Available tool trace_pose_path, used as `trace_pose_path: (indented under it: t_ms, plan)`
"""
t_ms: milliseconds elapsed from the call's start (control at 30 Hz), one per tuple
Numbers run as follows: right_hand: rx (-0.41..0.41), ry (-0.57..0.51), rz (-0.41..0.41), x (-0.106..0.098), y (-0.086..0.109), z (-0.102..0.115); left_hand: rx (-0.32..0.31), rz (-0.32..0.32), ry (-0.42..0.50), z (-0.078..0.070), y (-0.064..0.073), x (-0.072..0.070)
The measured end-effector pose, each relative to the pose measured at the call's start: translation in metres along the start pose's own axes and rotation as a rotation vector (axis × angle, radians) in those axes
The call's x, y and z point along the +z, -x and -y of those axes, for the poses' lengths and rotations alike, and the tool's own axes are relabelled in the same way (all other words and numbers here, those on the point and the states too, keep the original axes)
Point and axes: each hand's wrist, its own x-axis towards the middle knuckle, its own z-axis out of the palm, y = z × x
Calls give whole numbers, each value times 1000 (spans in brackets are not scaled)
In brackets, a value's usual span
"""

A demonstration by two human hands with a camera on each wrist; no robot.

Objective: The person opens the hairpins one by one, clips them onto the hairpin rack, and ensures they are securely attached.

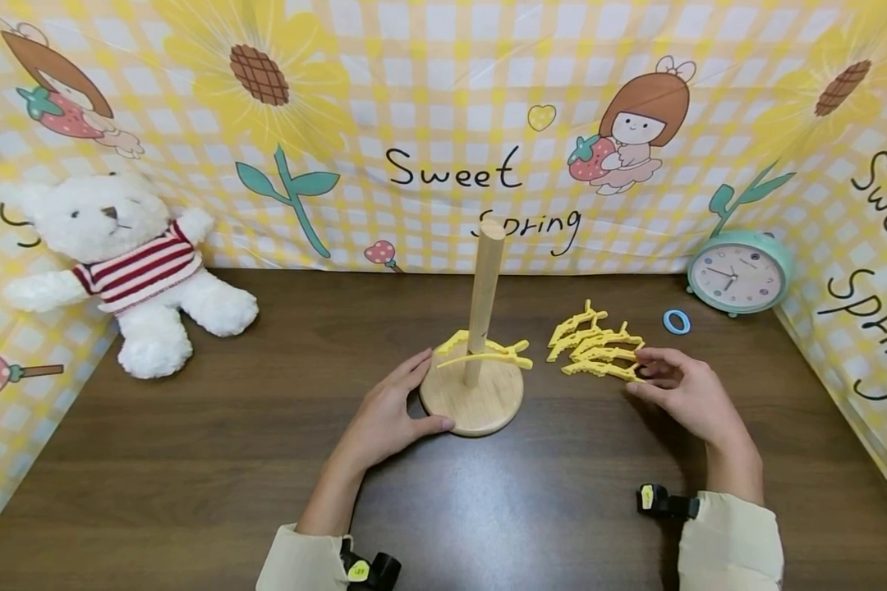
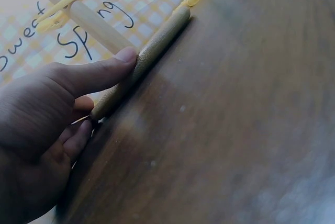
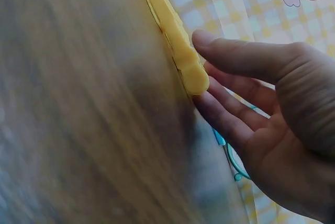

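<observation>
A pale wooden stand point(image 1: 480, 406) with a round base and an upright post point(image 1: 484, 287) stands mid-table. My left hand point(image 1: 388, 414) grips the left side of its base, thumb on the near edge and fingers round the far side. Thin yellow branch-like strips point(image 1: 516, 353) straddle the post, passing in front of and behind it. To the right lies a group of several yellow branch-like pieces point(image 1: 599, 349). At their right ends is my right hand point(image 1: 691, 398), thumb and fingers parted. In the right wrist view its fingertips flank the rounded end of one yellow piece point(image 3: 175, 35).
A blue ring point(image 1: 676, 322) lies beyond my right hand, near a mint-green alarm clock point(image 1: 739, 275). At the back left sits a white teddy bear point(image 1: 148, 263) in a striped shirt. A checked cloth point(image 1: 429, 98) lines the back and sides of the brown table point(image 1: 214, 460).
</observation>
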Motion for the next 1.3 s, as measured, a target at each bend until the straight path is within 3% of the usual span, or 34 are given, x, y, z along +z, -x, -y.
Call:
trace_pose_path:
  t_ms: [300,833,1300]
  plan:
    - [22,-89,59,2,-2,-3,1,0,5,0,0,0]
    - [41,48,122,2,-3,1,-6,6,-1,-1,0,0]
    - [49,0,111,3,-2,5,-10,12,-8,4,0,1]
